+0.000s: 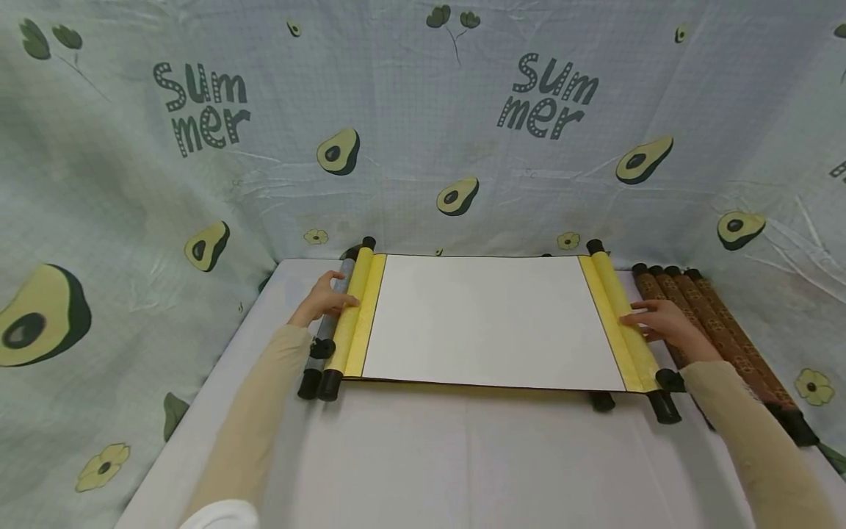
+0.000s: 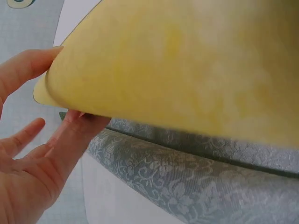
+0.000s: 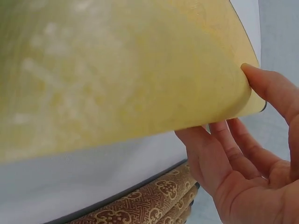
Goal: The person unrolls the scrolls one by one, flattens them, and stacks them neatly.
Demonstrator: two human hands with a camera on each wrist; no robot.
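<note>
A hanging scroll with a blank white sheet (image 1: pixel 489 319), yellow patterned ends and black rod knobs lies partly unrolled across the table. My left hand (image 1: pixel 325 300) pinches its left yellow roll (image 1: pixel 352 305); in the left wrist view the thumb (image 2: pixel 28 70) presses on top and fingers reach underneath. My right hand (image 1: pixel 667 327) grips the right yellow roll (image 1: pixel 617 297) likewise, its thumb (image 3: pixel 271 88) above and fingers below. Silver-grey floral fabric of another rolled scroll (image 2: pixel 154 172) shows under the left roll, close to my left hand.
Several brown patterned rolled scrolls (image 1: pixel 734 330) with black ends lie side by side at the table's right edge. A white cloth covers the table (image 1: pixel 410 455). Behind and to both sides hangs a curtain (image 1: pixel 410 103) printed with avocados and lettering.
</note>
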